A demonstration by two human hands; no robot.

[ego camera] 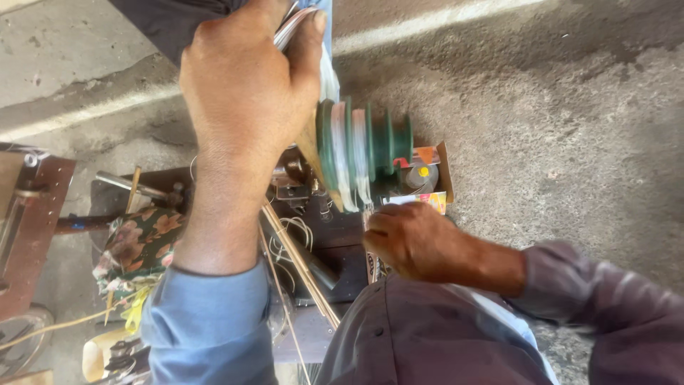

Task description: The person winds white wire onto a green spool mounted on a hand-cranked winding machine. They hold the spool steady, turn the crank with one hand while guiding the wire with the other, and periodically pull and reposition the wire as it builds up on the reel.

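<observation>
From the head camera, the left hand (246,93) is raised and fisted around a bundle of thin white strands (293,25), just beside the green grooved pulley (363,146) wound with white thread. The right hand (410,239) is curled narrow below the pulley; whether it holds anything cannot be told. A floral cloth (142,242) lies left, over the concrete floor (570,128).

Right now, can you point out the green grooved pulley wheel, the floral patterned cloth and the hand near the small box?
green grooved pulley wheel (377,146): head view, on a green ridge.
floral patterned cloth (139,246): head view, cloth's middle.
right hand (410,239): head view, back of hand.
</observation>
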